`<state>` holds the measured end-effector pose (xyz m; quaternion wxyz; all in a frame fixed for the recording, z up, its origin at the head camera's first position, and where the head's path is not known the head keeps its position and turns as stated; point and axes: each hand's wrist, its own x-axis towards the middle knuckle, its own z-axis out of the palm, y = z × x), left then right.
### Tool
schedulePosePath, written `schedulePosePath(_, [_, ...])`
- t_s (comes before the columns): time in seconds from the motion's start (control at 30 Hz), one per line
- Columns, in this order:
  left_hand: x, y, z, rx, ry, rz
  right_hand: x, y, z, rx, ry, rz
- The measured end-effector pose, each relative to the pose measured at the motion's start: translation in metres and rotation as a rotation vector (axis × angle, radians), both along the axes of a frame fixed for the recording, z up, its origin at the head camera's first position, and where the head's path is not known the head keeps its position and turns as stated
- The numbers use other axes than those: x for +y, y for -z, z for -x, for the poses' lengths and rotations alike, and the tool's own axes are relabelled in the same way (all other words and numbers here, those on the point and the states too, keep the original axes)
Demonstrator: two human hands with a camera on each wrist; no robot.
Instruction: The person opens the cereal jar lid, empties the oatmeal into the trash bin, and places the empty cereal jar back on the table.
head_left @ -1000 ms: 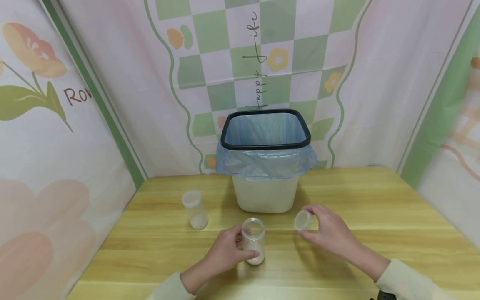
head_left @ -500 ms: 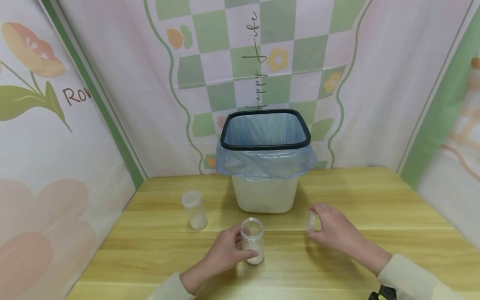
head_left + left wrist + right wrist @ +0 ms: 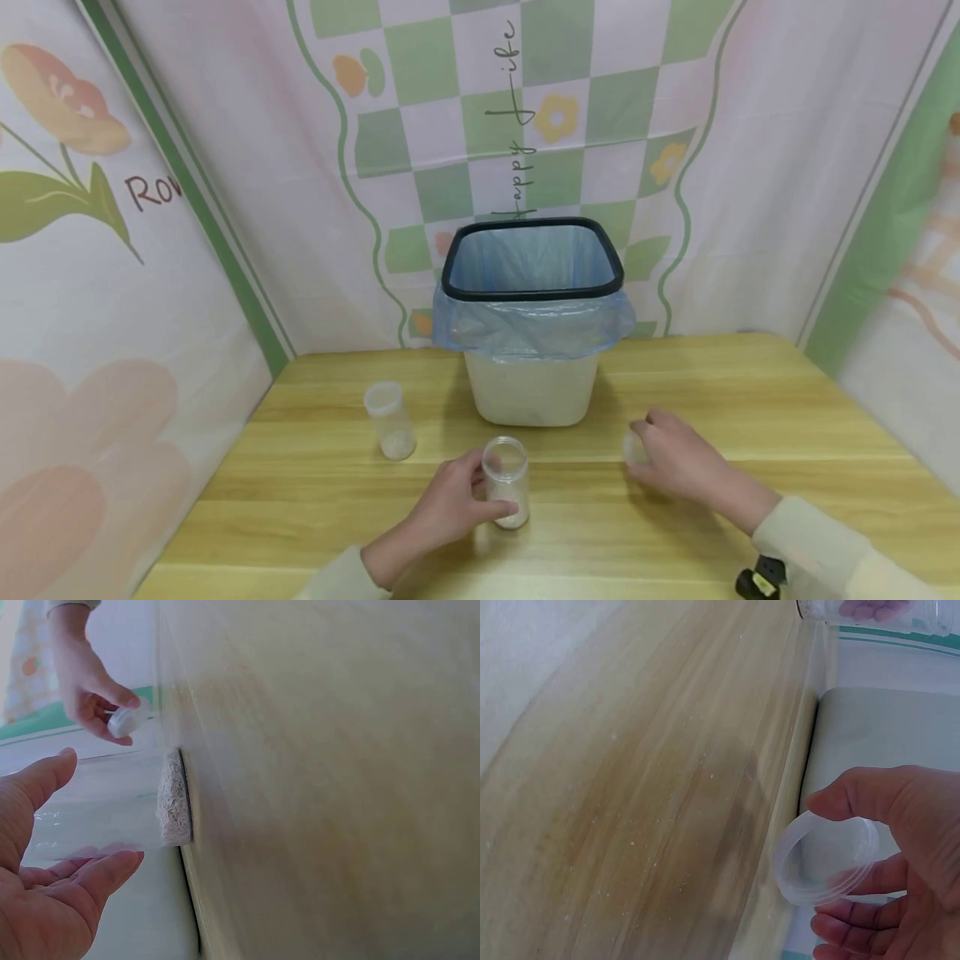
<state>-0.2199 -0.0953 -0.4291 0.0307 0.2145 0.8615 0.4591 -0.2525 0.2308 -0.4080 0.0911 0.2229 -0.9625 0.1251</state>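
A clear plastic jar point(image 3: 506, 467) stands upright and uncovered on the table, in front of the bin. My left hand point(image 3: 453, 500) holds it low down, thumb on the near side and fingers behind. White rice-like grains point(image 3: 175, 802) cover its bottom, as the left wrist view shows. Off to the right, my right hand point(image 3: 678, 458) pinches a translucent round lid point(image 3: 826, 859) between thumb and fingers, above the table. In the head view the fingers partly hide this lid. A second similar jar point(image 3: 392, 423), with a whitish top and a few pale contents, stands at the left.
A cream bin point(image 3: 532, 392) with a black rim point(image 3: 532, 294) and a blue bag liner point(image 3: 532, 325) stands at the back of the wooden table point(image 3: 337, 517). Patterned curtains point(image 3: 300, 208) hang behind and on both sides. A black device point(image 3: 761, 579) is at the right sleeve.
My right hand has moved a little to the right and slightly lower, turning the lid so its face no longer points at the head camera. The left hand and jar have stayed in place.
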Motion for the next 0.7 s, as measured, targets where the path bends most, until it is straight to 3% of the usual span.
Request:
schedulePosePath(0.33, [0.0007, -0.0005, -0.0003, -0.008, 0.007, -0.016, 0.0024, 0.0042, 0.0034, -0.033, -0.012, -0.09])
schedulePosePath(0.7, [0.0007, -0.0017, -0.0006, -0.004, 0.005, 0.003, -0.0008, 0.0083, 0.0065, -0.094, -0.035, -0.107])
